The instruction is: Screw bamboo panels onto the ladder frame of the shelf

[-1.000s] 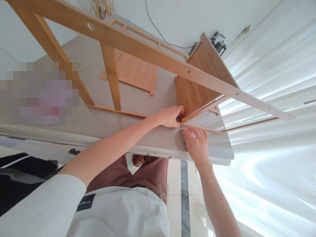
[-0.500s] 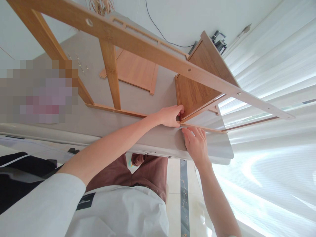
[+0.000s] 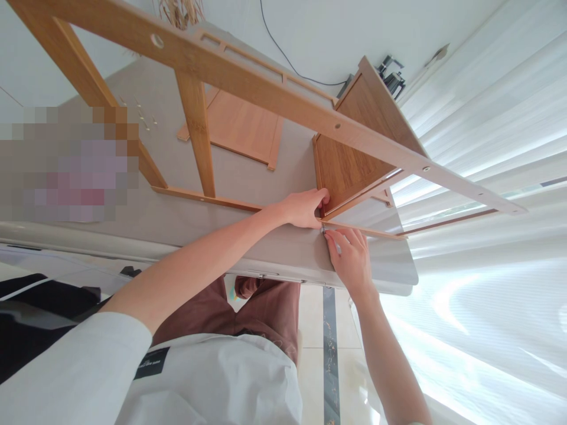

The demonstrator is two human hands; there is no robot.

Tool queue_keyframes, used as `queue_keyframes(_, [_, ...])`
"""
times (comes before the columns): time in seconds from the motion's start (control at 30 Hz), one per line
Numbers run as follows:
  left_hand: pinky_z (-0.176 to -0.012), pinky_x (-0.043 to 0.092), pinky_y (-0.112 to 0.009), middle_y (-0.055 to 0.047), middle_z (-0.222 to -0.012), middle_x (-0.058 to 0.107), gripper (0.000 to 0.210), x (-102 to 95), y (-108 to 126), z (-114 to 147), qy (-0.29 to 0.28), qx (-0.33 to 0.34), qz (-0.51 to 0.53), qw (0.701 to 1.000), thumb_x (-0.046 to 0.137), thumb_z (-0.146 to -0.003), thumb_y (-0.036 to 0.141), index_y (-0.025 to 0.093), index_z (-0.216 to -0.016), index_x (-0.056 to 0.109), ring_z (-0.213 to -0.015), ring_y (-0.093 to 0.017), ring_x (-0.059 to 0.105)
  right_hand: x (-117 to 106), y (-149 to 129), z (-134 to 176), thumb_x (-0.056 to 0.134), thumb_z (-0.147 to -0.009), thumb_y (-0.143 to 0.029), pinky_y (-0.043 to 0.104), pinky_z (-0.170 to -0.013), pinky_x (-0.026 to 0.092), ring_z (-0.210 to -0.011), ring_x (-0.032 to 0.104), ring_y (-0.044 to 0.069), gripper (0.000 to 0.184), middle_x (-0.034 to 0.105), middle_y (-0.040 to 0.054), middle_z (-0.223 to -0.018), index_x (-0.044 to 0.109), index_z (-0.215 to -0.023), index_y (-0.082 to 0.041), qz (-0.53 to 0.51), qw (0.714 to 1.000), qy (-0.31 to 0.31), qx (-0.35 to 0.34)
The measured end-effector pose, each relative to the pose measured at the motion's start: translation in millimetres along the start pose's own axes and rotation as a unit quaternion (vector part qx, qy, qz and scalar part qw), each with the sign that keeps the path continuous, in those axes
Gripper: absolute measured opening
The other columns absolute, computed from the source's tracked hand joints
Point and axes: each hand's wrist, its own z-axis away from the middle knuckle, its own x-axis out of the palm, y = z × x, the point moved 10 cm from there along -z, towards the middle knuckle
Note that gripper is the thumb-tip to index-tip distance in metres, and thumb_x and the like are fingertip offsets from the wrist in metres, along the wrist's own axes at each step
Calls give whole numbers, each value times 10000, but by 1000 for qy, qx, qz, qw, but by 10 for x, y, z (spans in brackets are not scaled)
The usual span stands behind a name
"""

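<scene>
A bamboo side frame (image 3: 261,97) with holes along its upper rail leans across the view, its lower rail along the table edge. A bamboo shelf panel (image 3: 349,171) meets that lower rail at a corner. My left hand (image 3: 307,209) is closed around this corner, fingers on the panel's edge. Just below it, my right hand (image 3: 351,254) pinches a small metal screw (image 3: 323,227) between thumb and fingertips, against the outer side of the rail. The screw's tip is hidden at the joint.
Another bamboo panel (image 3: 245,127) lies flat on the grey table (image 3: 248,233). Several small fasteners (image 3: 144,115) are scattered to its left. A dark metal appliance (image 3: 392,77) stands behind the shelf, and a white curtain (image 3: 487,283) hangs at the right.
Both hands keep their places at the corner; the right fingers have shifted very slightly around the screw. The whole view has drifted a little to the left.
</scene>
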Motion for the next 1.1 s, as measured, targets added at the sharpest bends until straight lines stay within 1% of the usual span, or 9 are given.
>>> queue_keyframes(0.27, [-760,470,-324,-57,-1236,619,496,-14,6,14,-1,-1,0,1000,661,-702,310,228,-1148,463,-1018,-225,624,-30,-32,39,518,-983,-204,335,-845,430,-916,593,198,163,678,62,-962,676,-1017,-223,5,1000,-3,-12])
queue_keyframes(0.53, [-757,472,-330,-54,-1229,621,489,-2,6,4,3,2,0,1000,660,-697,315,232,-1139,468,-1013,-225,622,-37,-52,36,529,-963,-155,363,-924,408,-933,595,189,185,676,48,-955,678,-1025,-245,34,999,1,-26])
queue_keyframes(0.7, [-776,478,-335,-58,-1230,623,489,-13,10,15,3,0,6,1000,659,-701,319,228,-1144,474,-1002,-224,626,-23,-56,20,536,-957,-148,368,-934,404,-959,590,191,194,676,47,-962,684,-1029,-252,39,999,0,-28])
queue_keyframes(0.9, [-748,473,-328,-55,-1226,623,505,-10,4,14,1,-3,2,1000,664,-702,323,230,-1159,471,-969,-218,632,-22,-64,32,548,-951,-140,368,-942,407,-977,580,197,191,678,47,-971,684,-1030,-247,53,998,3,-29])
queue_keyframes(1.1, [-763,473,-333,-59,-1224,621,495,-14,21,21,-2,-1,-2,1000,662,-709,324,224,-1155,471,-1004,-226,625,-39,-60,35,551,-938,-136,369,-929,409,-970,574,204,197,678,55,-971,687,-1023,-249,50,998,10,-29])
